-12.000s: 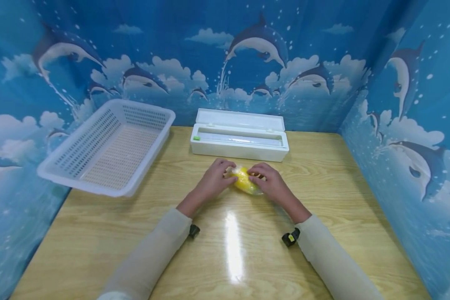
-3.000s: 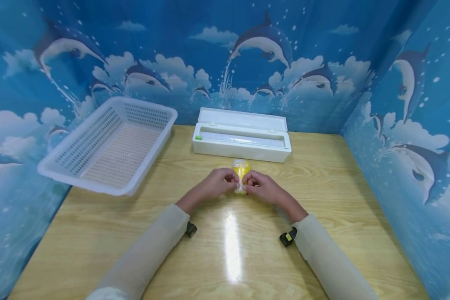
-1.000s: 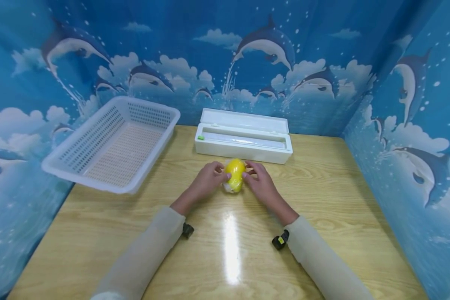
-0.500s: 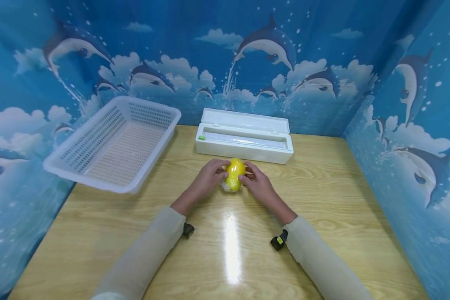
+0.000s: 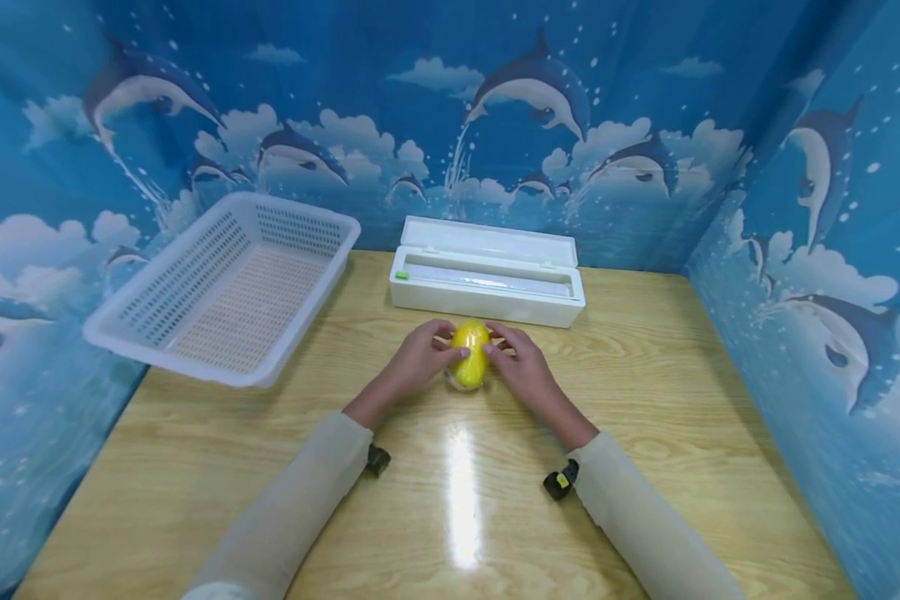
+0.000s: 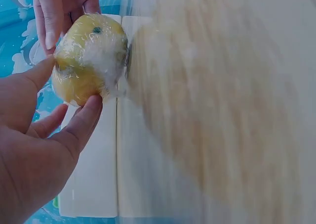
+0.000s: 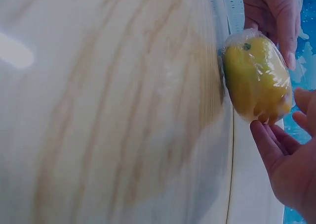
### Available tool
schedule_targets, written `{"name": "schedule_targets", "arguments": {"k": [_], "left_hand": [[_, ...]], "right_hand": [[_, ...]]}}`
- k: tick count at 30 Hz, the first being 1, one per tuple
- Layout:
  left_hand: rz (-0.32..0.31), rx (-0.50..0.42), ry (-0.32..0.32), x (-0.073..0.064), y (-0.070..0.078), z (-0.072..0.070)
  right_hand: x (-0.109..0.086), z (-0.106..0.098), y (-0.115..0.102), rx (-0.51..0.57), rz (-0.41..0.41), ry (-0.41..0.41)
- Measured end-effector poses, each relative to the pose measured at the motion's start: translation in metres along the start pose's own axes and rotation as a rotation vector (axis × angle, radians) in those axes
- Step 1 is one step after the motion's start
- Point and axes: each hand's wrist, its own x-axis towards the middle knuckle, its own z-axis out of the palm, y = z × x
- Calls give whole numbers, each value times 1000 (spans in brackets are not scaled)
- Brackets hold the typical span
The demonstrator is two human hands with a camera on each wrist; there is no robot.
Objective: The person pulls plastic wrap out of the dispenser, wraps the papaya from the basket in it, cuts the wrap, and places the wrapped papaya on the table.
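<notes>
A rounded yellow fruit [image 5: 471, 354] in crinkled clear cling film is held over the table between both hands. The left wrist view shows a small dark green spot on the fruit [image 6: 79, 46], with bunched, whitish film on one side. My left hand [image 5: 418, 354] grips its left side with thumb and fingers, the thumb lying across the near face. From the right, my right hand [image 5: 521, 360] holds it the same way. In the right wrist view, fingertips of the right hand [image 7: 296, 167] press the lower end of the fruit.
Behind the hands stands a long white box [image 5: 487, 302], lid tipped back, with a roll of film inside and a green piece at its left end. A white slotted basket [image 5: 270, 367] sits at the left. Dolphin-print curtains [image 5: 450, 108] enclose the wooden table [image 5: 645, 375].
Earlier the fruit lay slanted, then both hands pinched film at its near end. Now the hands hold it at its sides. Over the last half second it has only turned slightly.
</notes>
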Motion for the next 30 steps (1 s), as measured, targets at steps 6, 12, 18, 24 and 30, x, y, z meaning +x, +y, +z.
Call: {"name": "schedule_targets", "arguments": {"k": [6, 12, 18, 24, 30], "left_hand": [[-23, -50, -37, 2, -4, 1], [79, -22, -22, -1, -7, 0], [200, 31, -17, -3, -5, -1], [178, 6, -34, -3, -5, -3], [179, -13, -34, -2, -7, -2]], "right_hand": [[0, 0, 4, 10, -13, -17], [1, 2, 7, 19, -30, -23], [1, 3, 7, 27, -57, -38], [1, 5, 8, 51, -75, -58], [0, 3, 5, 18, -65, -53]]}}
